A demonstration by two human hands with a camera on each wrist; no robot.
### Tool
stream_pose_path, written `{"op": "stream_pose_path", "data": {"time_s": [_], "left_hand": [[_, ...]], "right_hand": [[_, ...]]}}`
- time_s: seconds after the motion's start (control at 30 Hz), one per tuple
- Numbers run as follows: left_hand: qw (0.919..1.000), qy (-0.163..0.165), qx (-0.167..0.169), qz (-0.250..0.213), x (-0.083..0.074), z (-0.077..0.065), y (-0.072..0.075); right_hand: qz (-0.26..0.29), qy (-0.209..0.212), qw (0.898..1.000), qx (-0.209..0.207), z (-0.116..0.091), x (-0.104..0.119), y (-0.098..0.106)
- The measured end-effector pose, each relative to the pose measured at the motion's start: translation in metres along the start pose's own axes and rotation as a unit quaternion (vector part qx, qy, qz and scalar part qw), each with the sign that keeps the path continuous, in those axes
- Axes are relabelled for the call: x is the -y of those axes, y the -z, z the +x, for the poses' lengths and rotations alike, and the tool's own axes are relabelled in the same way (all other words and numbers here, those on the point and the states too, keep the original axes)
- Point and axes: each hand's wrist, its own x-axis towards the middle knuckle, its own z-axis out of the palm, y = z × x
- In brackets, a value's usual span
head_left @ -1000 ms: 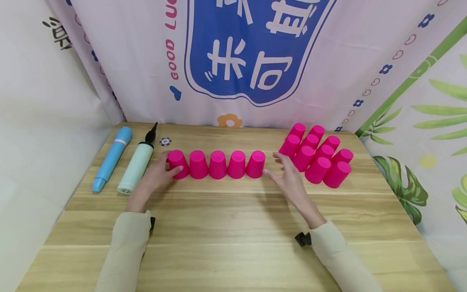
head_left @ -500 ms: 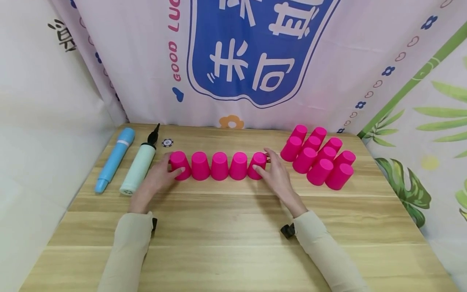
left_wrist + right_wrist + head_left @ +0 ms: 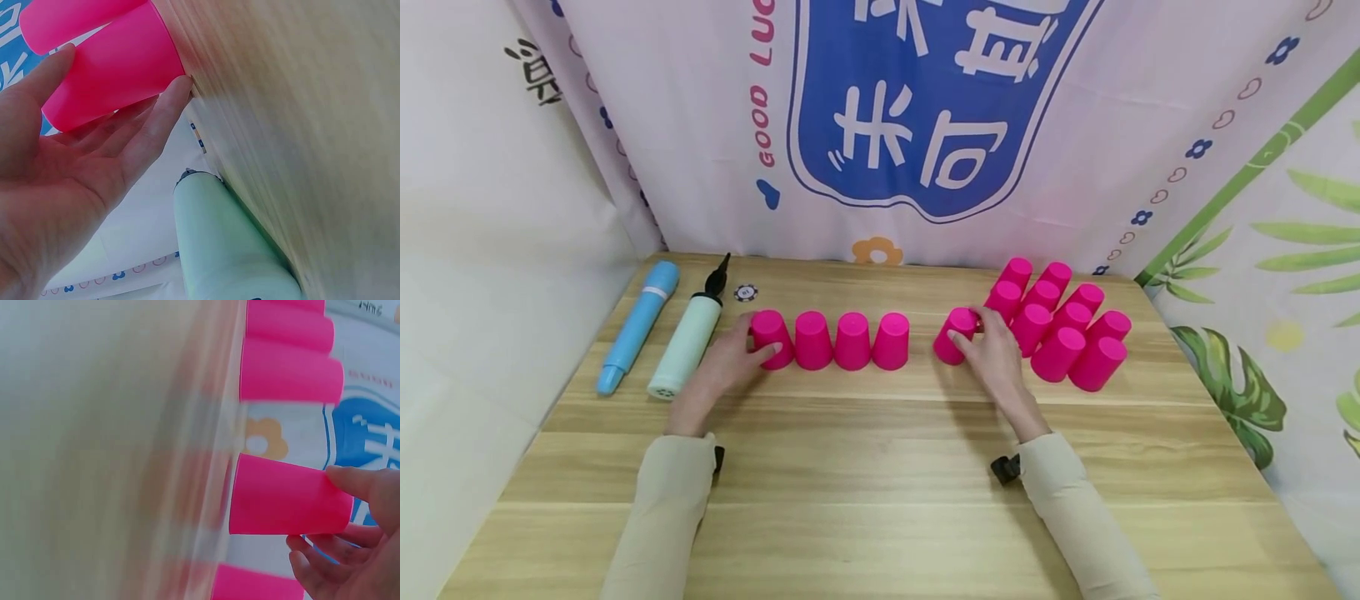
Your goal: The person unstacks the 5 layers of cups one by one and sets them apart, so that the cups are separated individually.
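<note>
An upside-down pink cup [image 3: 953, 340] is in the grip of my right hand [image 3: 1000, 360], thumb on the near side and fingers round the far side. In the right wrist view this cup [image 3: 284, 499] stands apart from its neighbours, its rim right at the tabletop. My left hand [image 3: 722, 368] holds the leftmost pink cup [image 3: 769, 335] between thumb and fingers. The left wrist view shows the thumb on one side of that cup [image 3: 119, 65] and the fingers on the other. Two more upturned cups, a middle one [image 3: 852, 342] and one at the row's right end [image 3: 891, 342], stand beside it.
Several upturned pink cups [image 3: 1058, 354] cluster at the back right, close to my right hand. On the left lie a pale green hand pump [image 3: 687, 346] with a black nozzle and a blue tube-shaped tool [image 3: 638, 329]. A poker chip [image 3: 746, 292] lies behind them.
My right hand has come to the row's rightmost cup, taken hold of it and drawn it rightward, leaving a gap. My left hand stays on the leftmost cup.
</note>
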Motion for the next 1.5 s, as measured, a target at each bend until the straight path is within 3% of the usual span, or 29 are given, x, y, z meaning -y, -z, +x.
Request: {"op": "stream_pose_path", "data": {"time_s": [0.17, 0.4, 0.67, 1.33, 1.5], "left_hand": [[1.0, 0.001, -0.002, 0.002, -0.001, 0.0, 0.001], [1.0, -0.001, -0.001, 0.0, 0.0, 0.001, 0.001], [1.0, 0.0, -0.002, 0.002, 0.0, 0.0, 0.0], [1.0, -0.006, -0.006, 0.002, -0.002, -0.002, 0.0], [1.0, -0.006, -0.005, 0.0, -0.002, -0.001, 0.001]], "right_hand": [[-0.025, -0.018, 0.999, -0.027, 0.004, -0.013, 0.012], [-0.042, -0.045, 0.998, -0.016, 0.007, -0.024, 0.017], [-0.024, -0.054, 0.998, -0.014, 0.009, -0.029, 0.018], [-0.01, -0.06, 0.998, -0.003, 0.013, -0.034, 0.019], [-0.034, -0.038, 0.998, -0.026, 0.008, -0.027, 0.023]]}}
